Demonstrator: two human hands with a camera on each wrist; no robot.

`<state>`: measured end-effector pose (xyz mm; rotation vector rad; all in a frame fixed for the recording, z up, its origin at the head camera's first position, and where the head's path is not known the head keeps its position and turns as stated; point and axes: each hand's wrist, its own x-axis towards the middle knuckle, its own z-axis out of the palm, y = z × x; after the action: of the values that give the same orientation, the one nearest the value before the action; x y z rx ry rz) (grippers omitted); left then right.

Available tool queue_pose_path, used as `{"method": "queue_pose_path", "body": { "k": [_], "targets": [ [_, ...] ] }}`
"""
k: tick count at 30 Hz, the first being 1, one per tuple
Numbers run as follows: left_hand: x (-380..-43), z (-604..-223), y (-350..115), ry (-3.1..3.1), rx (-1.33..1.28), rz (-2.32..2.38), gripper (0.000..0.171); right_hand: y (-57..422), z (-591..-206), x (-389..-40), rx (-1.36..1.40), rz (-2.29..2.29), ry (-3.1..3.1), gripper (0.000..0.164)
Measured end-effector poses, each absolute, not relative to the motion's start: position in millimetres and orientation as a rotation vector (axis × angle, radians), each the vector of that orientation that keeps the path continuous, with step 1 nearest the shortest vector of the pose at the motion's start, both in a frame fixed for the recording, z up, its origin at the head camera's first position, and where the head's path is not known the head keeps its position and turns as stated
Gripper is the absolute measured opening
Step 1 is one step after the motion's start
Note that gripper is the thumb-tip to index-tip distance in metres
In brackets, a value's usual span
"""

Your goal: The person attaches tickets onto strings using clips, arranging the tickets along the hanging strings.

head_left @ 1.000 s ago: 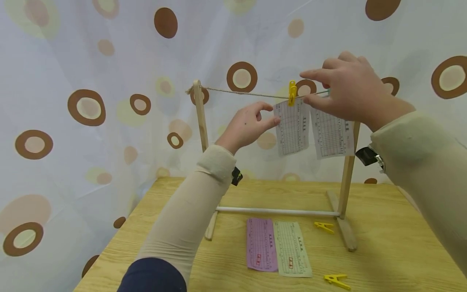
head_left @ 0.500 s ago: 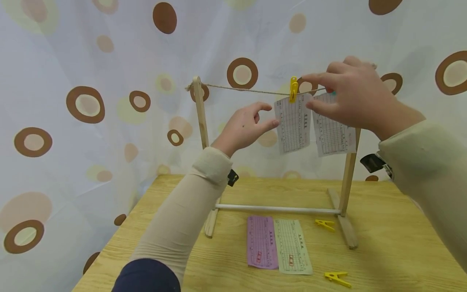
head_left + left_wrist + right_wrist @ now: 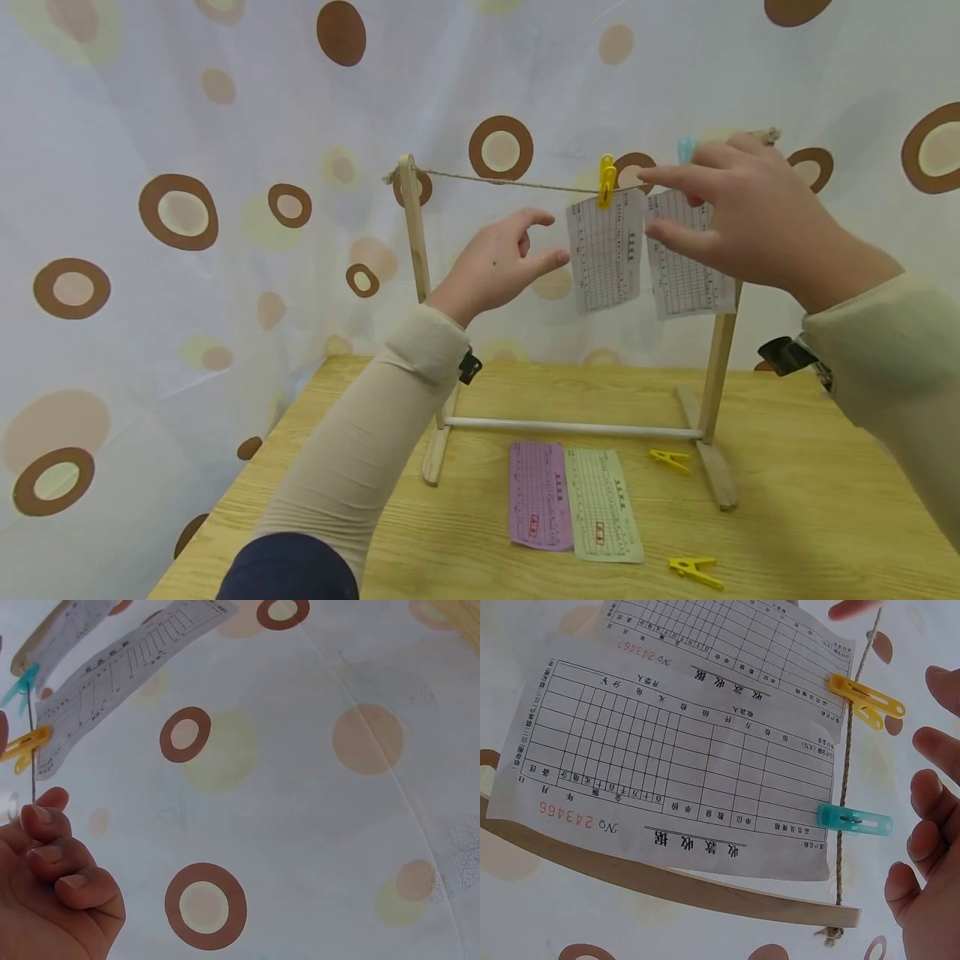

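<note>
Two white receipts hang side by side from a twine line [image 3: 502, 181]. A yellow clothespin [image 3: 606, 181] clips the left receipt [image 3: 604, 262], and a turquoise clothespin [image 3: 855, 820] clips the right receipt [image 3: 684, 287]. My left hand [image 3: 491, 268], fingers loosely bent and nothing in them, is just left of the left receipt. My right hand [image 3: 757, 218] is held in front of the right receipt's upper part, thumb and forefinger apart. In the right wrist view its fingers are clear of both clothespins.
A wooden stand [image 3: 718, 367] with a white crossbar [image 3: 570, 428] carries the twine. On the wooden table [image 3: 817, 467] lie a purple receipt [image 3: 538, 496] and a pale green receipt [image 3: 603, 506], side by side. Two yellow clothespins, one farther back [image 3: 670, 460] and one nearer [image 3: 695, 572], lie to their right.
My right hand has drawn away from the yellow clothespin, rightward and slightly down, uncovering the turquoise one. My left hand has edged left, away from the left receipt.
</note>
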<state>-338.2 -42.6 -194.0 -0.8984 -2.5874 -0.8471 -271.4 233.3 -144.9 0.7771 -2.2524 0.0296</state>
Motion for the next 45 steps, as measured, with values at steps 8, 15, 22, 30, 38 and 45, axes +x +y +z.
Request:
{"method": "queue_pose_path", "body": {
  "k": [8, 15, 22, 30, 38, 45],
  "targets": [
    [-334.0, -199.0, -47.8, -2.581, -0.949, -0.813, 0.059, 241.5, -154.7, -266.3, 0.778, 0.016, -2.253, 0.062],
    [-330.6, -206.0, -56.3, -2.554, -0.995, -0.821, 0.062, 246.5, -166.9, -262.5, 0.780, 0.074, -2.284, 0.061],
    [-326.9, -210.2, -62.1, -2.512, -1.045, -0.788, 0.059, 251.3, -177.4, -259.8, 0.824, 0.092, -2.269, 0.062],
    [-320.3, -216.2, -64.9, -2.551, -1.102, -0.788, 0.061, 258.7, -191.5, -253.7, 0.856, 0.124, -2.268, 0.057],
    [-317.0, -224.6, -72.6, -2.613, -1.146, -0.798, 0.061, 266.6, -207.6, -245.7, 0.853, 0.162, -2.330, 0.062],
    [-318.0, -235.5, -80.4, -2.570, -1.208, -0.777, 0.058, 275.8, -225.4, -239.6, 0.828, 0.195, -2.360, 0.062]
  ]
}}
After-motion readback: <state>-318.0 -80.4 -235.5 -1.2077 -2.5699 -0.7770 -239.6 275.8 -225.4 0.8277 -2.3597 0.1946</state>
